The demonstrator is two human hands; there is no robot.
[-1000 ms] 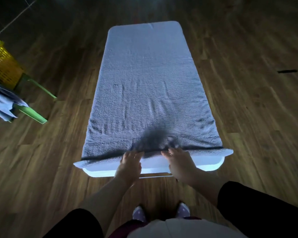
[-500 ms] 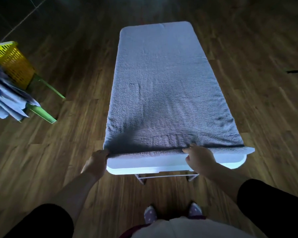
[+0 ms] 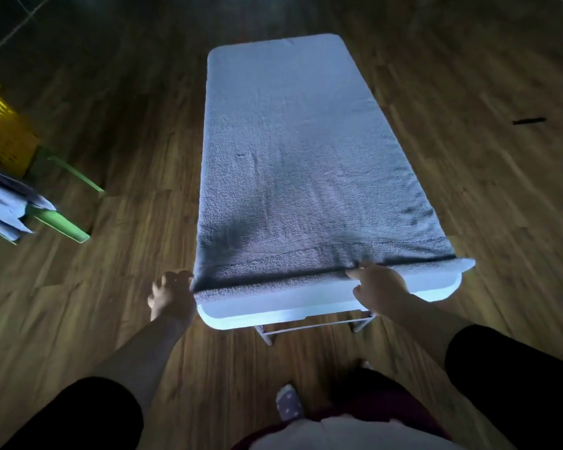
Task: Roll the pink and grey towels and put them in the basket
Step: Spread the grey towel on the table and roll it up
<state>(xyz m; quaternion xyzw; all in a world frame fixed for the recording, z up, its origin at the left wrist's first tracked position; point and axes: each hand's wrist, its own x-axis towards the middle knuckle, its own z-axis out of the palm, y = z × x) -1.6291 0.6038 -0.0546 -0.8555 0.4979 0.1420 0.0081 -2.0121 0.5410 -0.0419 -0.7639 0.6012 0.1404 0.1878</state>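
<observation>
While the grey towel (image 3: 299, 164) lies spread flat along the white table (image 3: 273, 306), covering nearly all of its top, its near edge is turned over into a narrow fold that runs across the table's near end. The right hand (image 3: 381, 287) grips this fold right of the middle, forefinger on top and thumb below. The left hand (image 3: 171, 297) is at the towel's near left corner with its fingers curled; blur hides whether they pinch the corner or only touch it. Both forearms reach in from black sleeves.

Far to the left, well apart from the table, a yellow basket (image 3: 0, 134) stands on a green stool (image 3: 62, 222), and a pale blue cloth (image 3: 4, 203) hangs over the stool's near side. All of it stands on a wooden floor (image 3: 468, 190).
</observation>
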